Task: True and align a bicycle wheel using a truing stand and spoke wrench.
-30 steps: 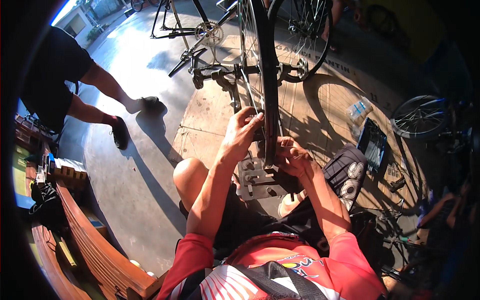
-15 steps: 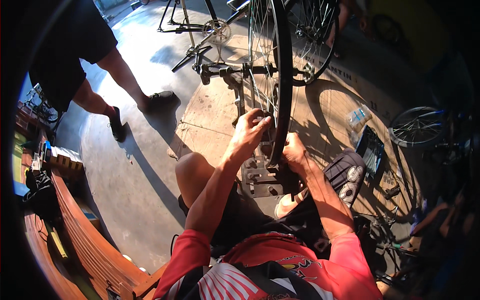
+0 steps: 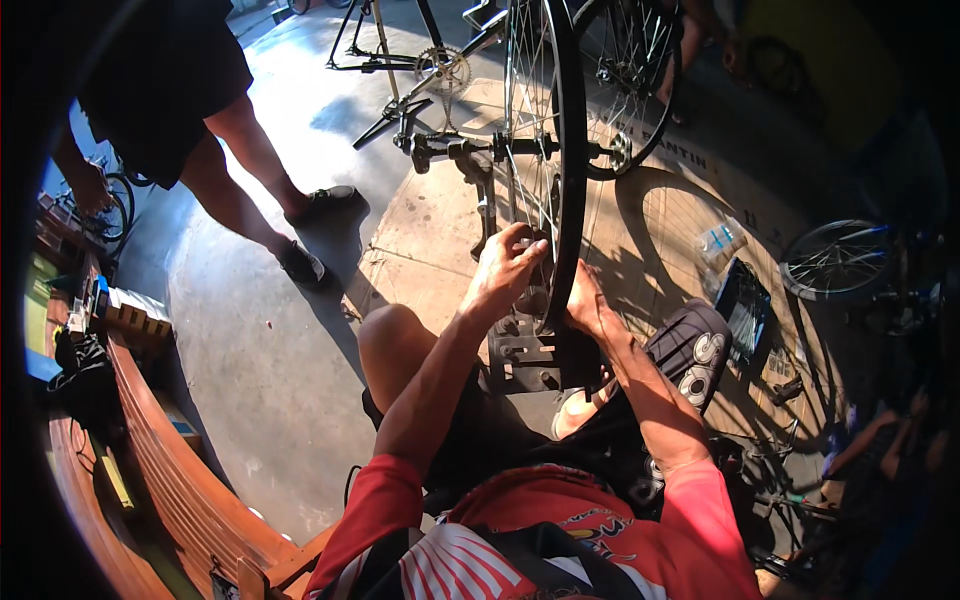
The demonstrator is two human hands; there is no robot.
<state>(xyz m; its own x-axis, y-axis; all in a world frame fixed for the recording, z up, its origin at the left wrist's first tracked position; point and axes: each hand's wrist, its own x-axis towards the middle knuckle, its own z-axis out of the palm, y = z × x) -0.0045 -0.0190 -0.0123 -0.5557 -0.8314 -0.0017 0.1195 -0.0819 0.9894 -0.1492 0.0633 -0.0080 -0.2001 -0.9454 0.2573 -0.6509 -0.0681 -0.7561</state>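
Note:
A bicycle wheel (image 3: 573,170) with a black rim and thin spokes stands upright in front of me, its axle held in a dark metal wheel-truing stand (image 3: 512,370). On the wheel's left side my left hand (image 3: 503,268) is closed, thumb and fingers pinched near the spokes at the lower rim. What lies between those fingertips is too small to make out. Close against the right side of the lower rim, my right hand (image 3: 588,302) has its fingers curled in. Its fingertips are partly hidden, and so is whatever they grip.
Flattened cardboard (image 3: 420,240) lies under the stand. Beyond are a bicycle frame with a chainring (image 3: 443,72) and a second wheel (image 3: 640,90). A person in black shorts (image 3: 165,90) stands at the left. Wooden benches (image 3: 190,470) line the lower left; a tray (image 3: 745,310) of thin parts is at right.
The standing person's near foot has moved forward and right, and an arm now shows. My hands stay at the lower rim with small finger shifts; the view has shifted slightly.

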